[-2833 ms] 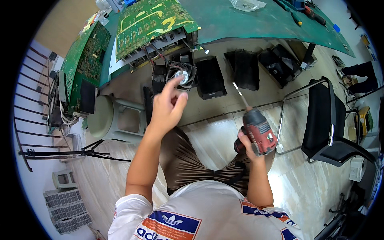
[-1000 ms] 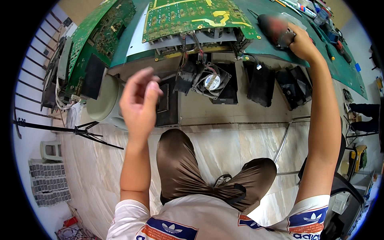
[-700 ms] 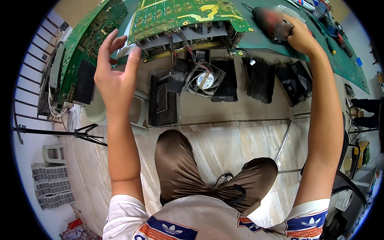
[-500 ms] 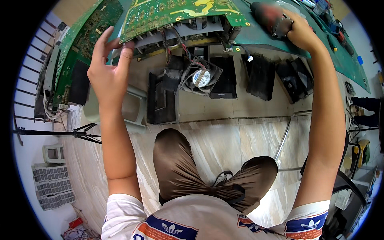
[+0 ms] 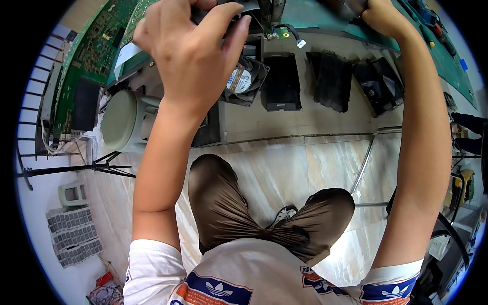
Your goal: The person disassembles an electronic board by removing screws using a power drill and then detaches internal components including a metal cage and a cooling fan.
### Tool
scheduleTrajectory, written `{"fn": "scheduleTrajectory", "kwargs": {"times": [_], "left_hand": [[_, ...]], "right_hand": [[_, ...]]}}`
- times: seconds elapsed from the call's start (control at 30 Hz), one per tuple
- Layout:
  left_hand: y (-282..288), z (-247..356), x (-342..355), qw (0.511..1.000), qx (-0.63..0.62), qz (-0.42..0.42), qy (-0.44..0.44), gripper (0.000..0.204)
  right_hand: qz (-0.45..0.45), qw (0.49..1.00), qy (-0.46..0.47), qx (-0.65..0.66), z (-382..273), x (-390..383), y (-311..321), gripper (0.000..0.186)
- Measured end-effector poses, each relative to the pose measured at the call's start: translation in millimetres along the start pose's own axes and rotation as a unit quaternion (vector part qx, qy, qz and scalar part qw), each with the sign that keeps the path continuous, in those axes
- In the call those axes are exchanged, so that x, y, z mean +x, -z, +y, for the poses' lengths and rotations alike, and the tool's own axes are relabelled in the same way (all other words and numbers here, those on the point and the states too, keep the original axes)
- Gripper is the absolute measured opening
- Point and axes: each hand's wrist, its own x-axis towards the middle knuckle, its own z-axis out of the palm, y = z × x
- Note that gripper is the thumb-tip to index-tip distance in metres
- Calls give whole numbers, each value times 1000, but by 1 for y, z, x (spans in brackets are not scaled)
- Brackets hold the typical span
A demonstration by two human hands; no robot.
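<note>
Surface: a green-topped desk (image 5: 432,48) curves along the upper edge, above a pale marble floor (image 5: 284,173).
Count: one cooling fan (image 5: 243,81) hangs below the desk's front edge; three black units (image 5: 282,81) sit beside it.
Left hand (image 5: 190,48): fingers curled on the metal frame at the desk's front edge, just above the fan.
Right hand (image 5: 381,18): fisted at the desk's far right; cut off, its contents cannot be told, possibly a tool.

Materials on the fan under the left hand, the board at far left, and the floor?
Fan: likely black moulded plastic, matte, with a glossy round hub sticker. Circuit board: green laminate, probably fibreglass, studded with small components. Floor: polished beige stone-look tile, veined and reflective. Left hand partly covers the fan.
</note>
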Motion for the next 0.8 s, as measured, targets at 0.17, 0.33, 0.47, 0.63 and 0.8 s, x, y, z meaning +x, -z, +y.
{"fn": "scheduleTrajectory", "kwargs": {"times": [0.17,0.33,0.47,0.63,0.8], "left_hand": [[-10,3,3,999,33,11,-19,13],[-14,6,7,999,41,15,-16,10],[-16,8,7,999,36,14,-21,9],[-6,7,5,999,37,-2,-37,12],[9,-8,-13,1000,10,14,-26,22]], "right_hand": [[17,1000,17,8,6,-1,-6,60],[10,1000,-3,9,5,0,-9,57],[20,1000,9,8,5,-1,-7,54],[6,1000,-19,7,3,0,-7,54],[42,998,-2,-39,0,0,-8,54]]}}
